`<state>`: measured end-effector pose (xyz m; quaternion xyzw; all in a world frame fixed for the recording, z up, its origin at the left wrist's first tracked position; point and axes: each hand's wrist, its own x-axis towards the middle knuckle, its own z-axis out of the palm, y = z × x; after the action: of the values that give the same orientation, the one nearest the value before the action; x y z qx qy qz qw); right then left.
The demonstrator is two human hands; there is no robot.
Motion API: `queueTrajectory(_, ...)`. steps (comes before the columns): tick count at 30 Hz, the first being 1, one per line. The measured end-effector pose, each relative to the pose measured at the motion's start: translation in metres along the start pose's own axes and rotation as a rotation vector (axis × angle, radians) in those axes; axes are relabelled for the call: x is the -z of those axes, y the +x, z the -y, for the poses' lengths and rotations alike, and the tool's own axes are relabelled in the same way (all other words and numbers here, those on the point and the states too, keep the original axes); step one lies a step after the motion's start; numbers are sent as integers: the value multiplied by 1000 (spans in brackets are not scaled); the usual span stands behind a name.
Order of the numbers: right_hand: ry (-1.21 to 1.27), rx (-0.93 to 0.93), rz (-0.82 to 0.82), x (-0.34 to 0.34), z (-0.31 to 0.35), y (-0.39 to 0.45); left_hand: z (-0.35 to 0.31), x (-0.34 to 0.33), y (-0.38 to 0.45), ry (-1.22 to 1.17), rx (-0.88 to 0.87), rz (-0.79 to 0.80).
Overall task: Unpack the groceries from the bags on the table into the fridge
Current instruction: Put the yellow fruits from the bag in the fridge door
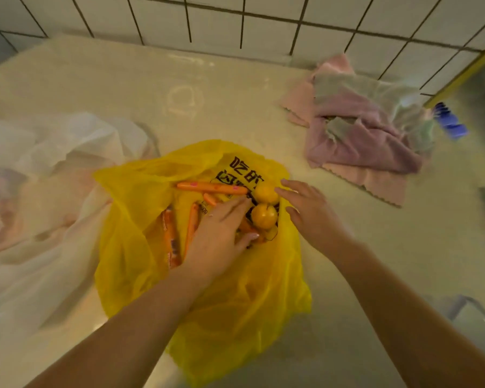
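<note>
A yellow plastic bag [140, 219] with black print lies open in the middle of the table [123, 88]. Inside it lie several orange sausage sticks [212, 187] and two round yellow-orange fruits, one farther [265, 193] and one nearer [264, 216]. My left hand [219, 236] reaches into the bag with straight fingers over the sausages, touching the left of the nearer fruit. My right hand [308, 208] hovers at the bag's right edge, fingers relaxed and spread, right beside the fruits. Neither hand holds anything.
A white, translucent plastic bag [39, 191] lies crumpled to the left. A heap of pink and pale green cloths [361, 130] lies at the back right, with a blue object [450, 121] past it. A tiled wall [235, 18] backs the table.
</note>
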<state>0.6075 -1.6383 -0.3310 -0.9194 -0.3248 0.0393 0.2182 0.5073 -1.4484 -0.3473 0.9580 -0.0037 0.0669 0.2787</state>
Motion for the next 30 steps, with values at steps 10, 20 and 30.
queueTrajectory(10,40,124,253,-23,-34,52,-2,-42,23,-26,22,95)
queueTrajectory(20,74,84,161,-29,-45,49,-8,-47,25,-103,19,82)
queueTrajectory(30,231,49,-83,-2,3,36,1,24,14,-111,-6,-99)
